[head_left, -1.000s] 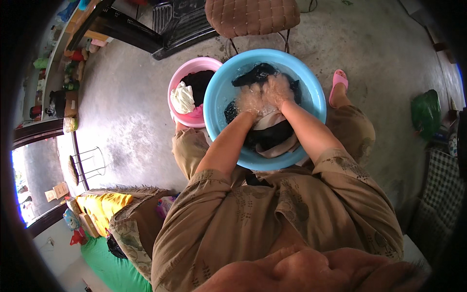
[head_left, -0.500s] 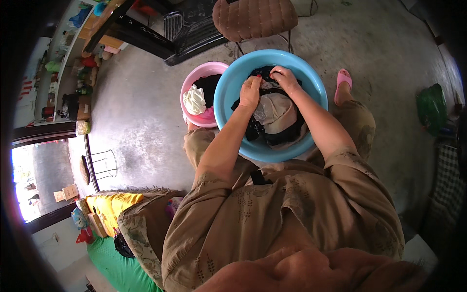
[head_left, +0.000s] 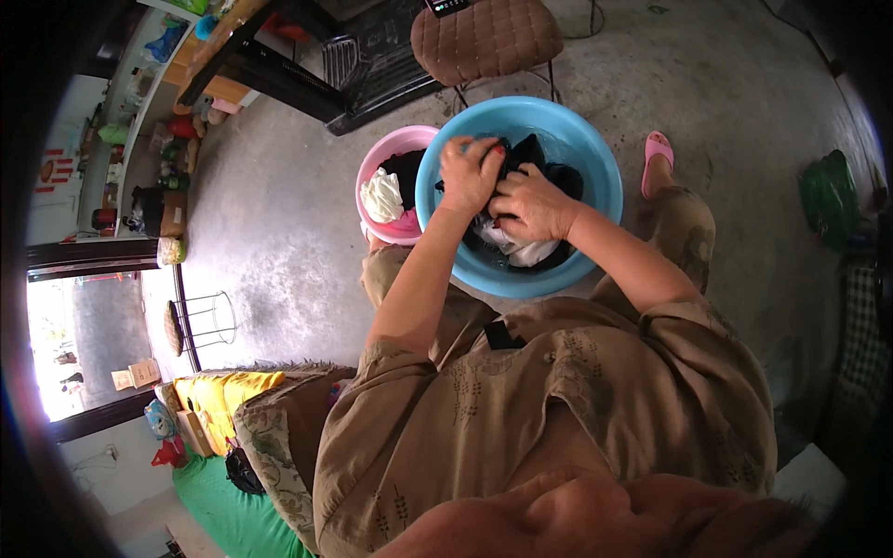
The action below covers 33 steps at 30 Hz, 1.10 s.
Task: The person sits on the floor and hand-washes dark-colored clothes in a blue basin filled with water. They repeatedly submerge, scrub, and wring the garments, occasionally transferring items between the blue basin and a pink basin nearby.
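A large blue basin (head_left: 609, 177) holds water and wet laundry between my knees. Dark clothing (head_left: 562, 179) is bunched in its middle, and a pale grey-white piece of cloth (head_left: 530, 253) lies at the near side. My left hand (head_left: 468, 175) is closed on the black clothing at the left of the heap. Close beside it, my right hand (head_left: 532, 205) curls its fingers into the same black clothing, just above the pale cloth. The fingertips are partly hidden by the fabric and the hands, so the garment's kind cannot be made out.
Against the blue basin's left side stands a pink basin (head_left: 361, 202) with a white cloth (head_left: 381, 195) and black clothing. A brown cushioned chair (head_left: 486, 42) is just beyond. My pink slipper (head_left: 657, 158) rests at the right; a green plastic bag (head_left: 826, 200) lies farther right.
Both hands have drawn nearer, the right one coming down and left. The black clothing is now bunched between them, the pale cloth shows less, and water shows at the basin's far side.
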Motion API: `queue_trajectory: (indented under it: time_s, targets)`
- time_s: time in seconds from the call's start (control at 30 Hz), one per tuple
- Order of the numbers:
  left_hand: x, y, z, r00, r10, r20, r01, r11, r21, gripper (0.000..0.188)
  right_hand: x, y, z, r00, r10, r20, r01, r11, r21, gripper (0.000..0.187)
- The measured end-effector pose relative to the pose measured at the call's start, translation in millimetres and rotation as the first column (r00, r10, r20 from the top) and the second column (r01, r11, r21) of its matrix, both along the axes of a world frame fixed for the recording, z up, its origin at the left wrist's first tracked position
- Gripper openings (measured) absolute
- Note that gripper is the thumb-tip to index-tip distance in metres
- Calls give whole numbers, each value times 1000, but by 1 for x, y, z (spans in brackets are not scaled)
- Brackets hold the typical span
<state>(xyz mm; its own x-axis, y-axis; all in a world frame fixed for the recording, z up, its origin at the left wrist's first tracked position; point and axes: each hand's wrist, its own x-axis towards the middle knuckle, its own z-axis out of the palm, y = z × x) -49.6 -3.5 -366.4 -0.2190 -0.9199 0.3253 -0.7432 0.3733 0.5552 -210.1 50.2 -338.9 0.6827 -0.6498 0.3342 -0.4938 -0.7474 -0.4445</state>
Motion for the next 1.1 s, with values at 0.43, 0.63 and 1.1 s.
queue_trajectory:
  time_s: [0.43,0.63,1.1]
  targets:
    - [-22,25,-39,640,-344,687,73,917,391,60,27,-21,-54,712,-633,-304,695,697,178,48]
    - [-19,12,-76,731,-225,644,-21,936,351,65,22,-38,-85,742,-627,-236,670,683,291,45]
    - [-28,-33,-87,902,64,426,-285,830,479,44,18,-82,-110,668,-677,-309,744,598,298,33]
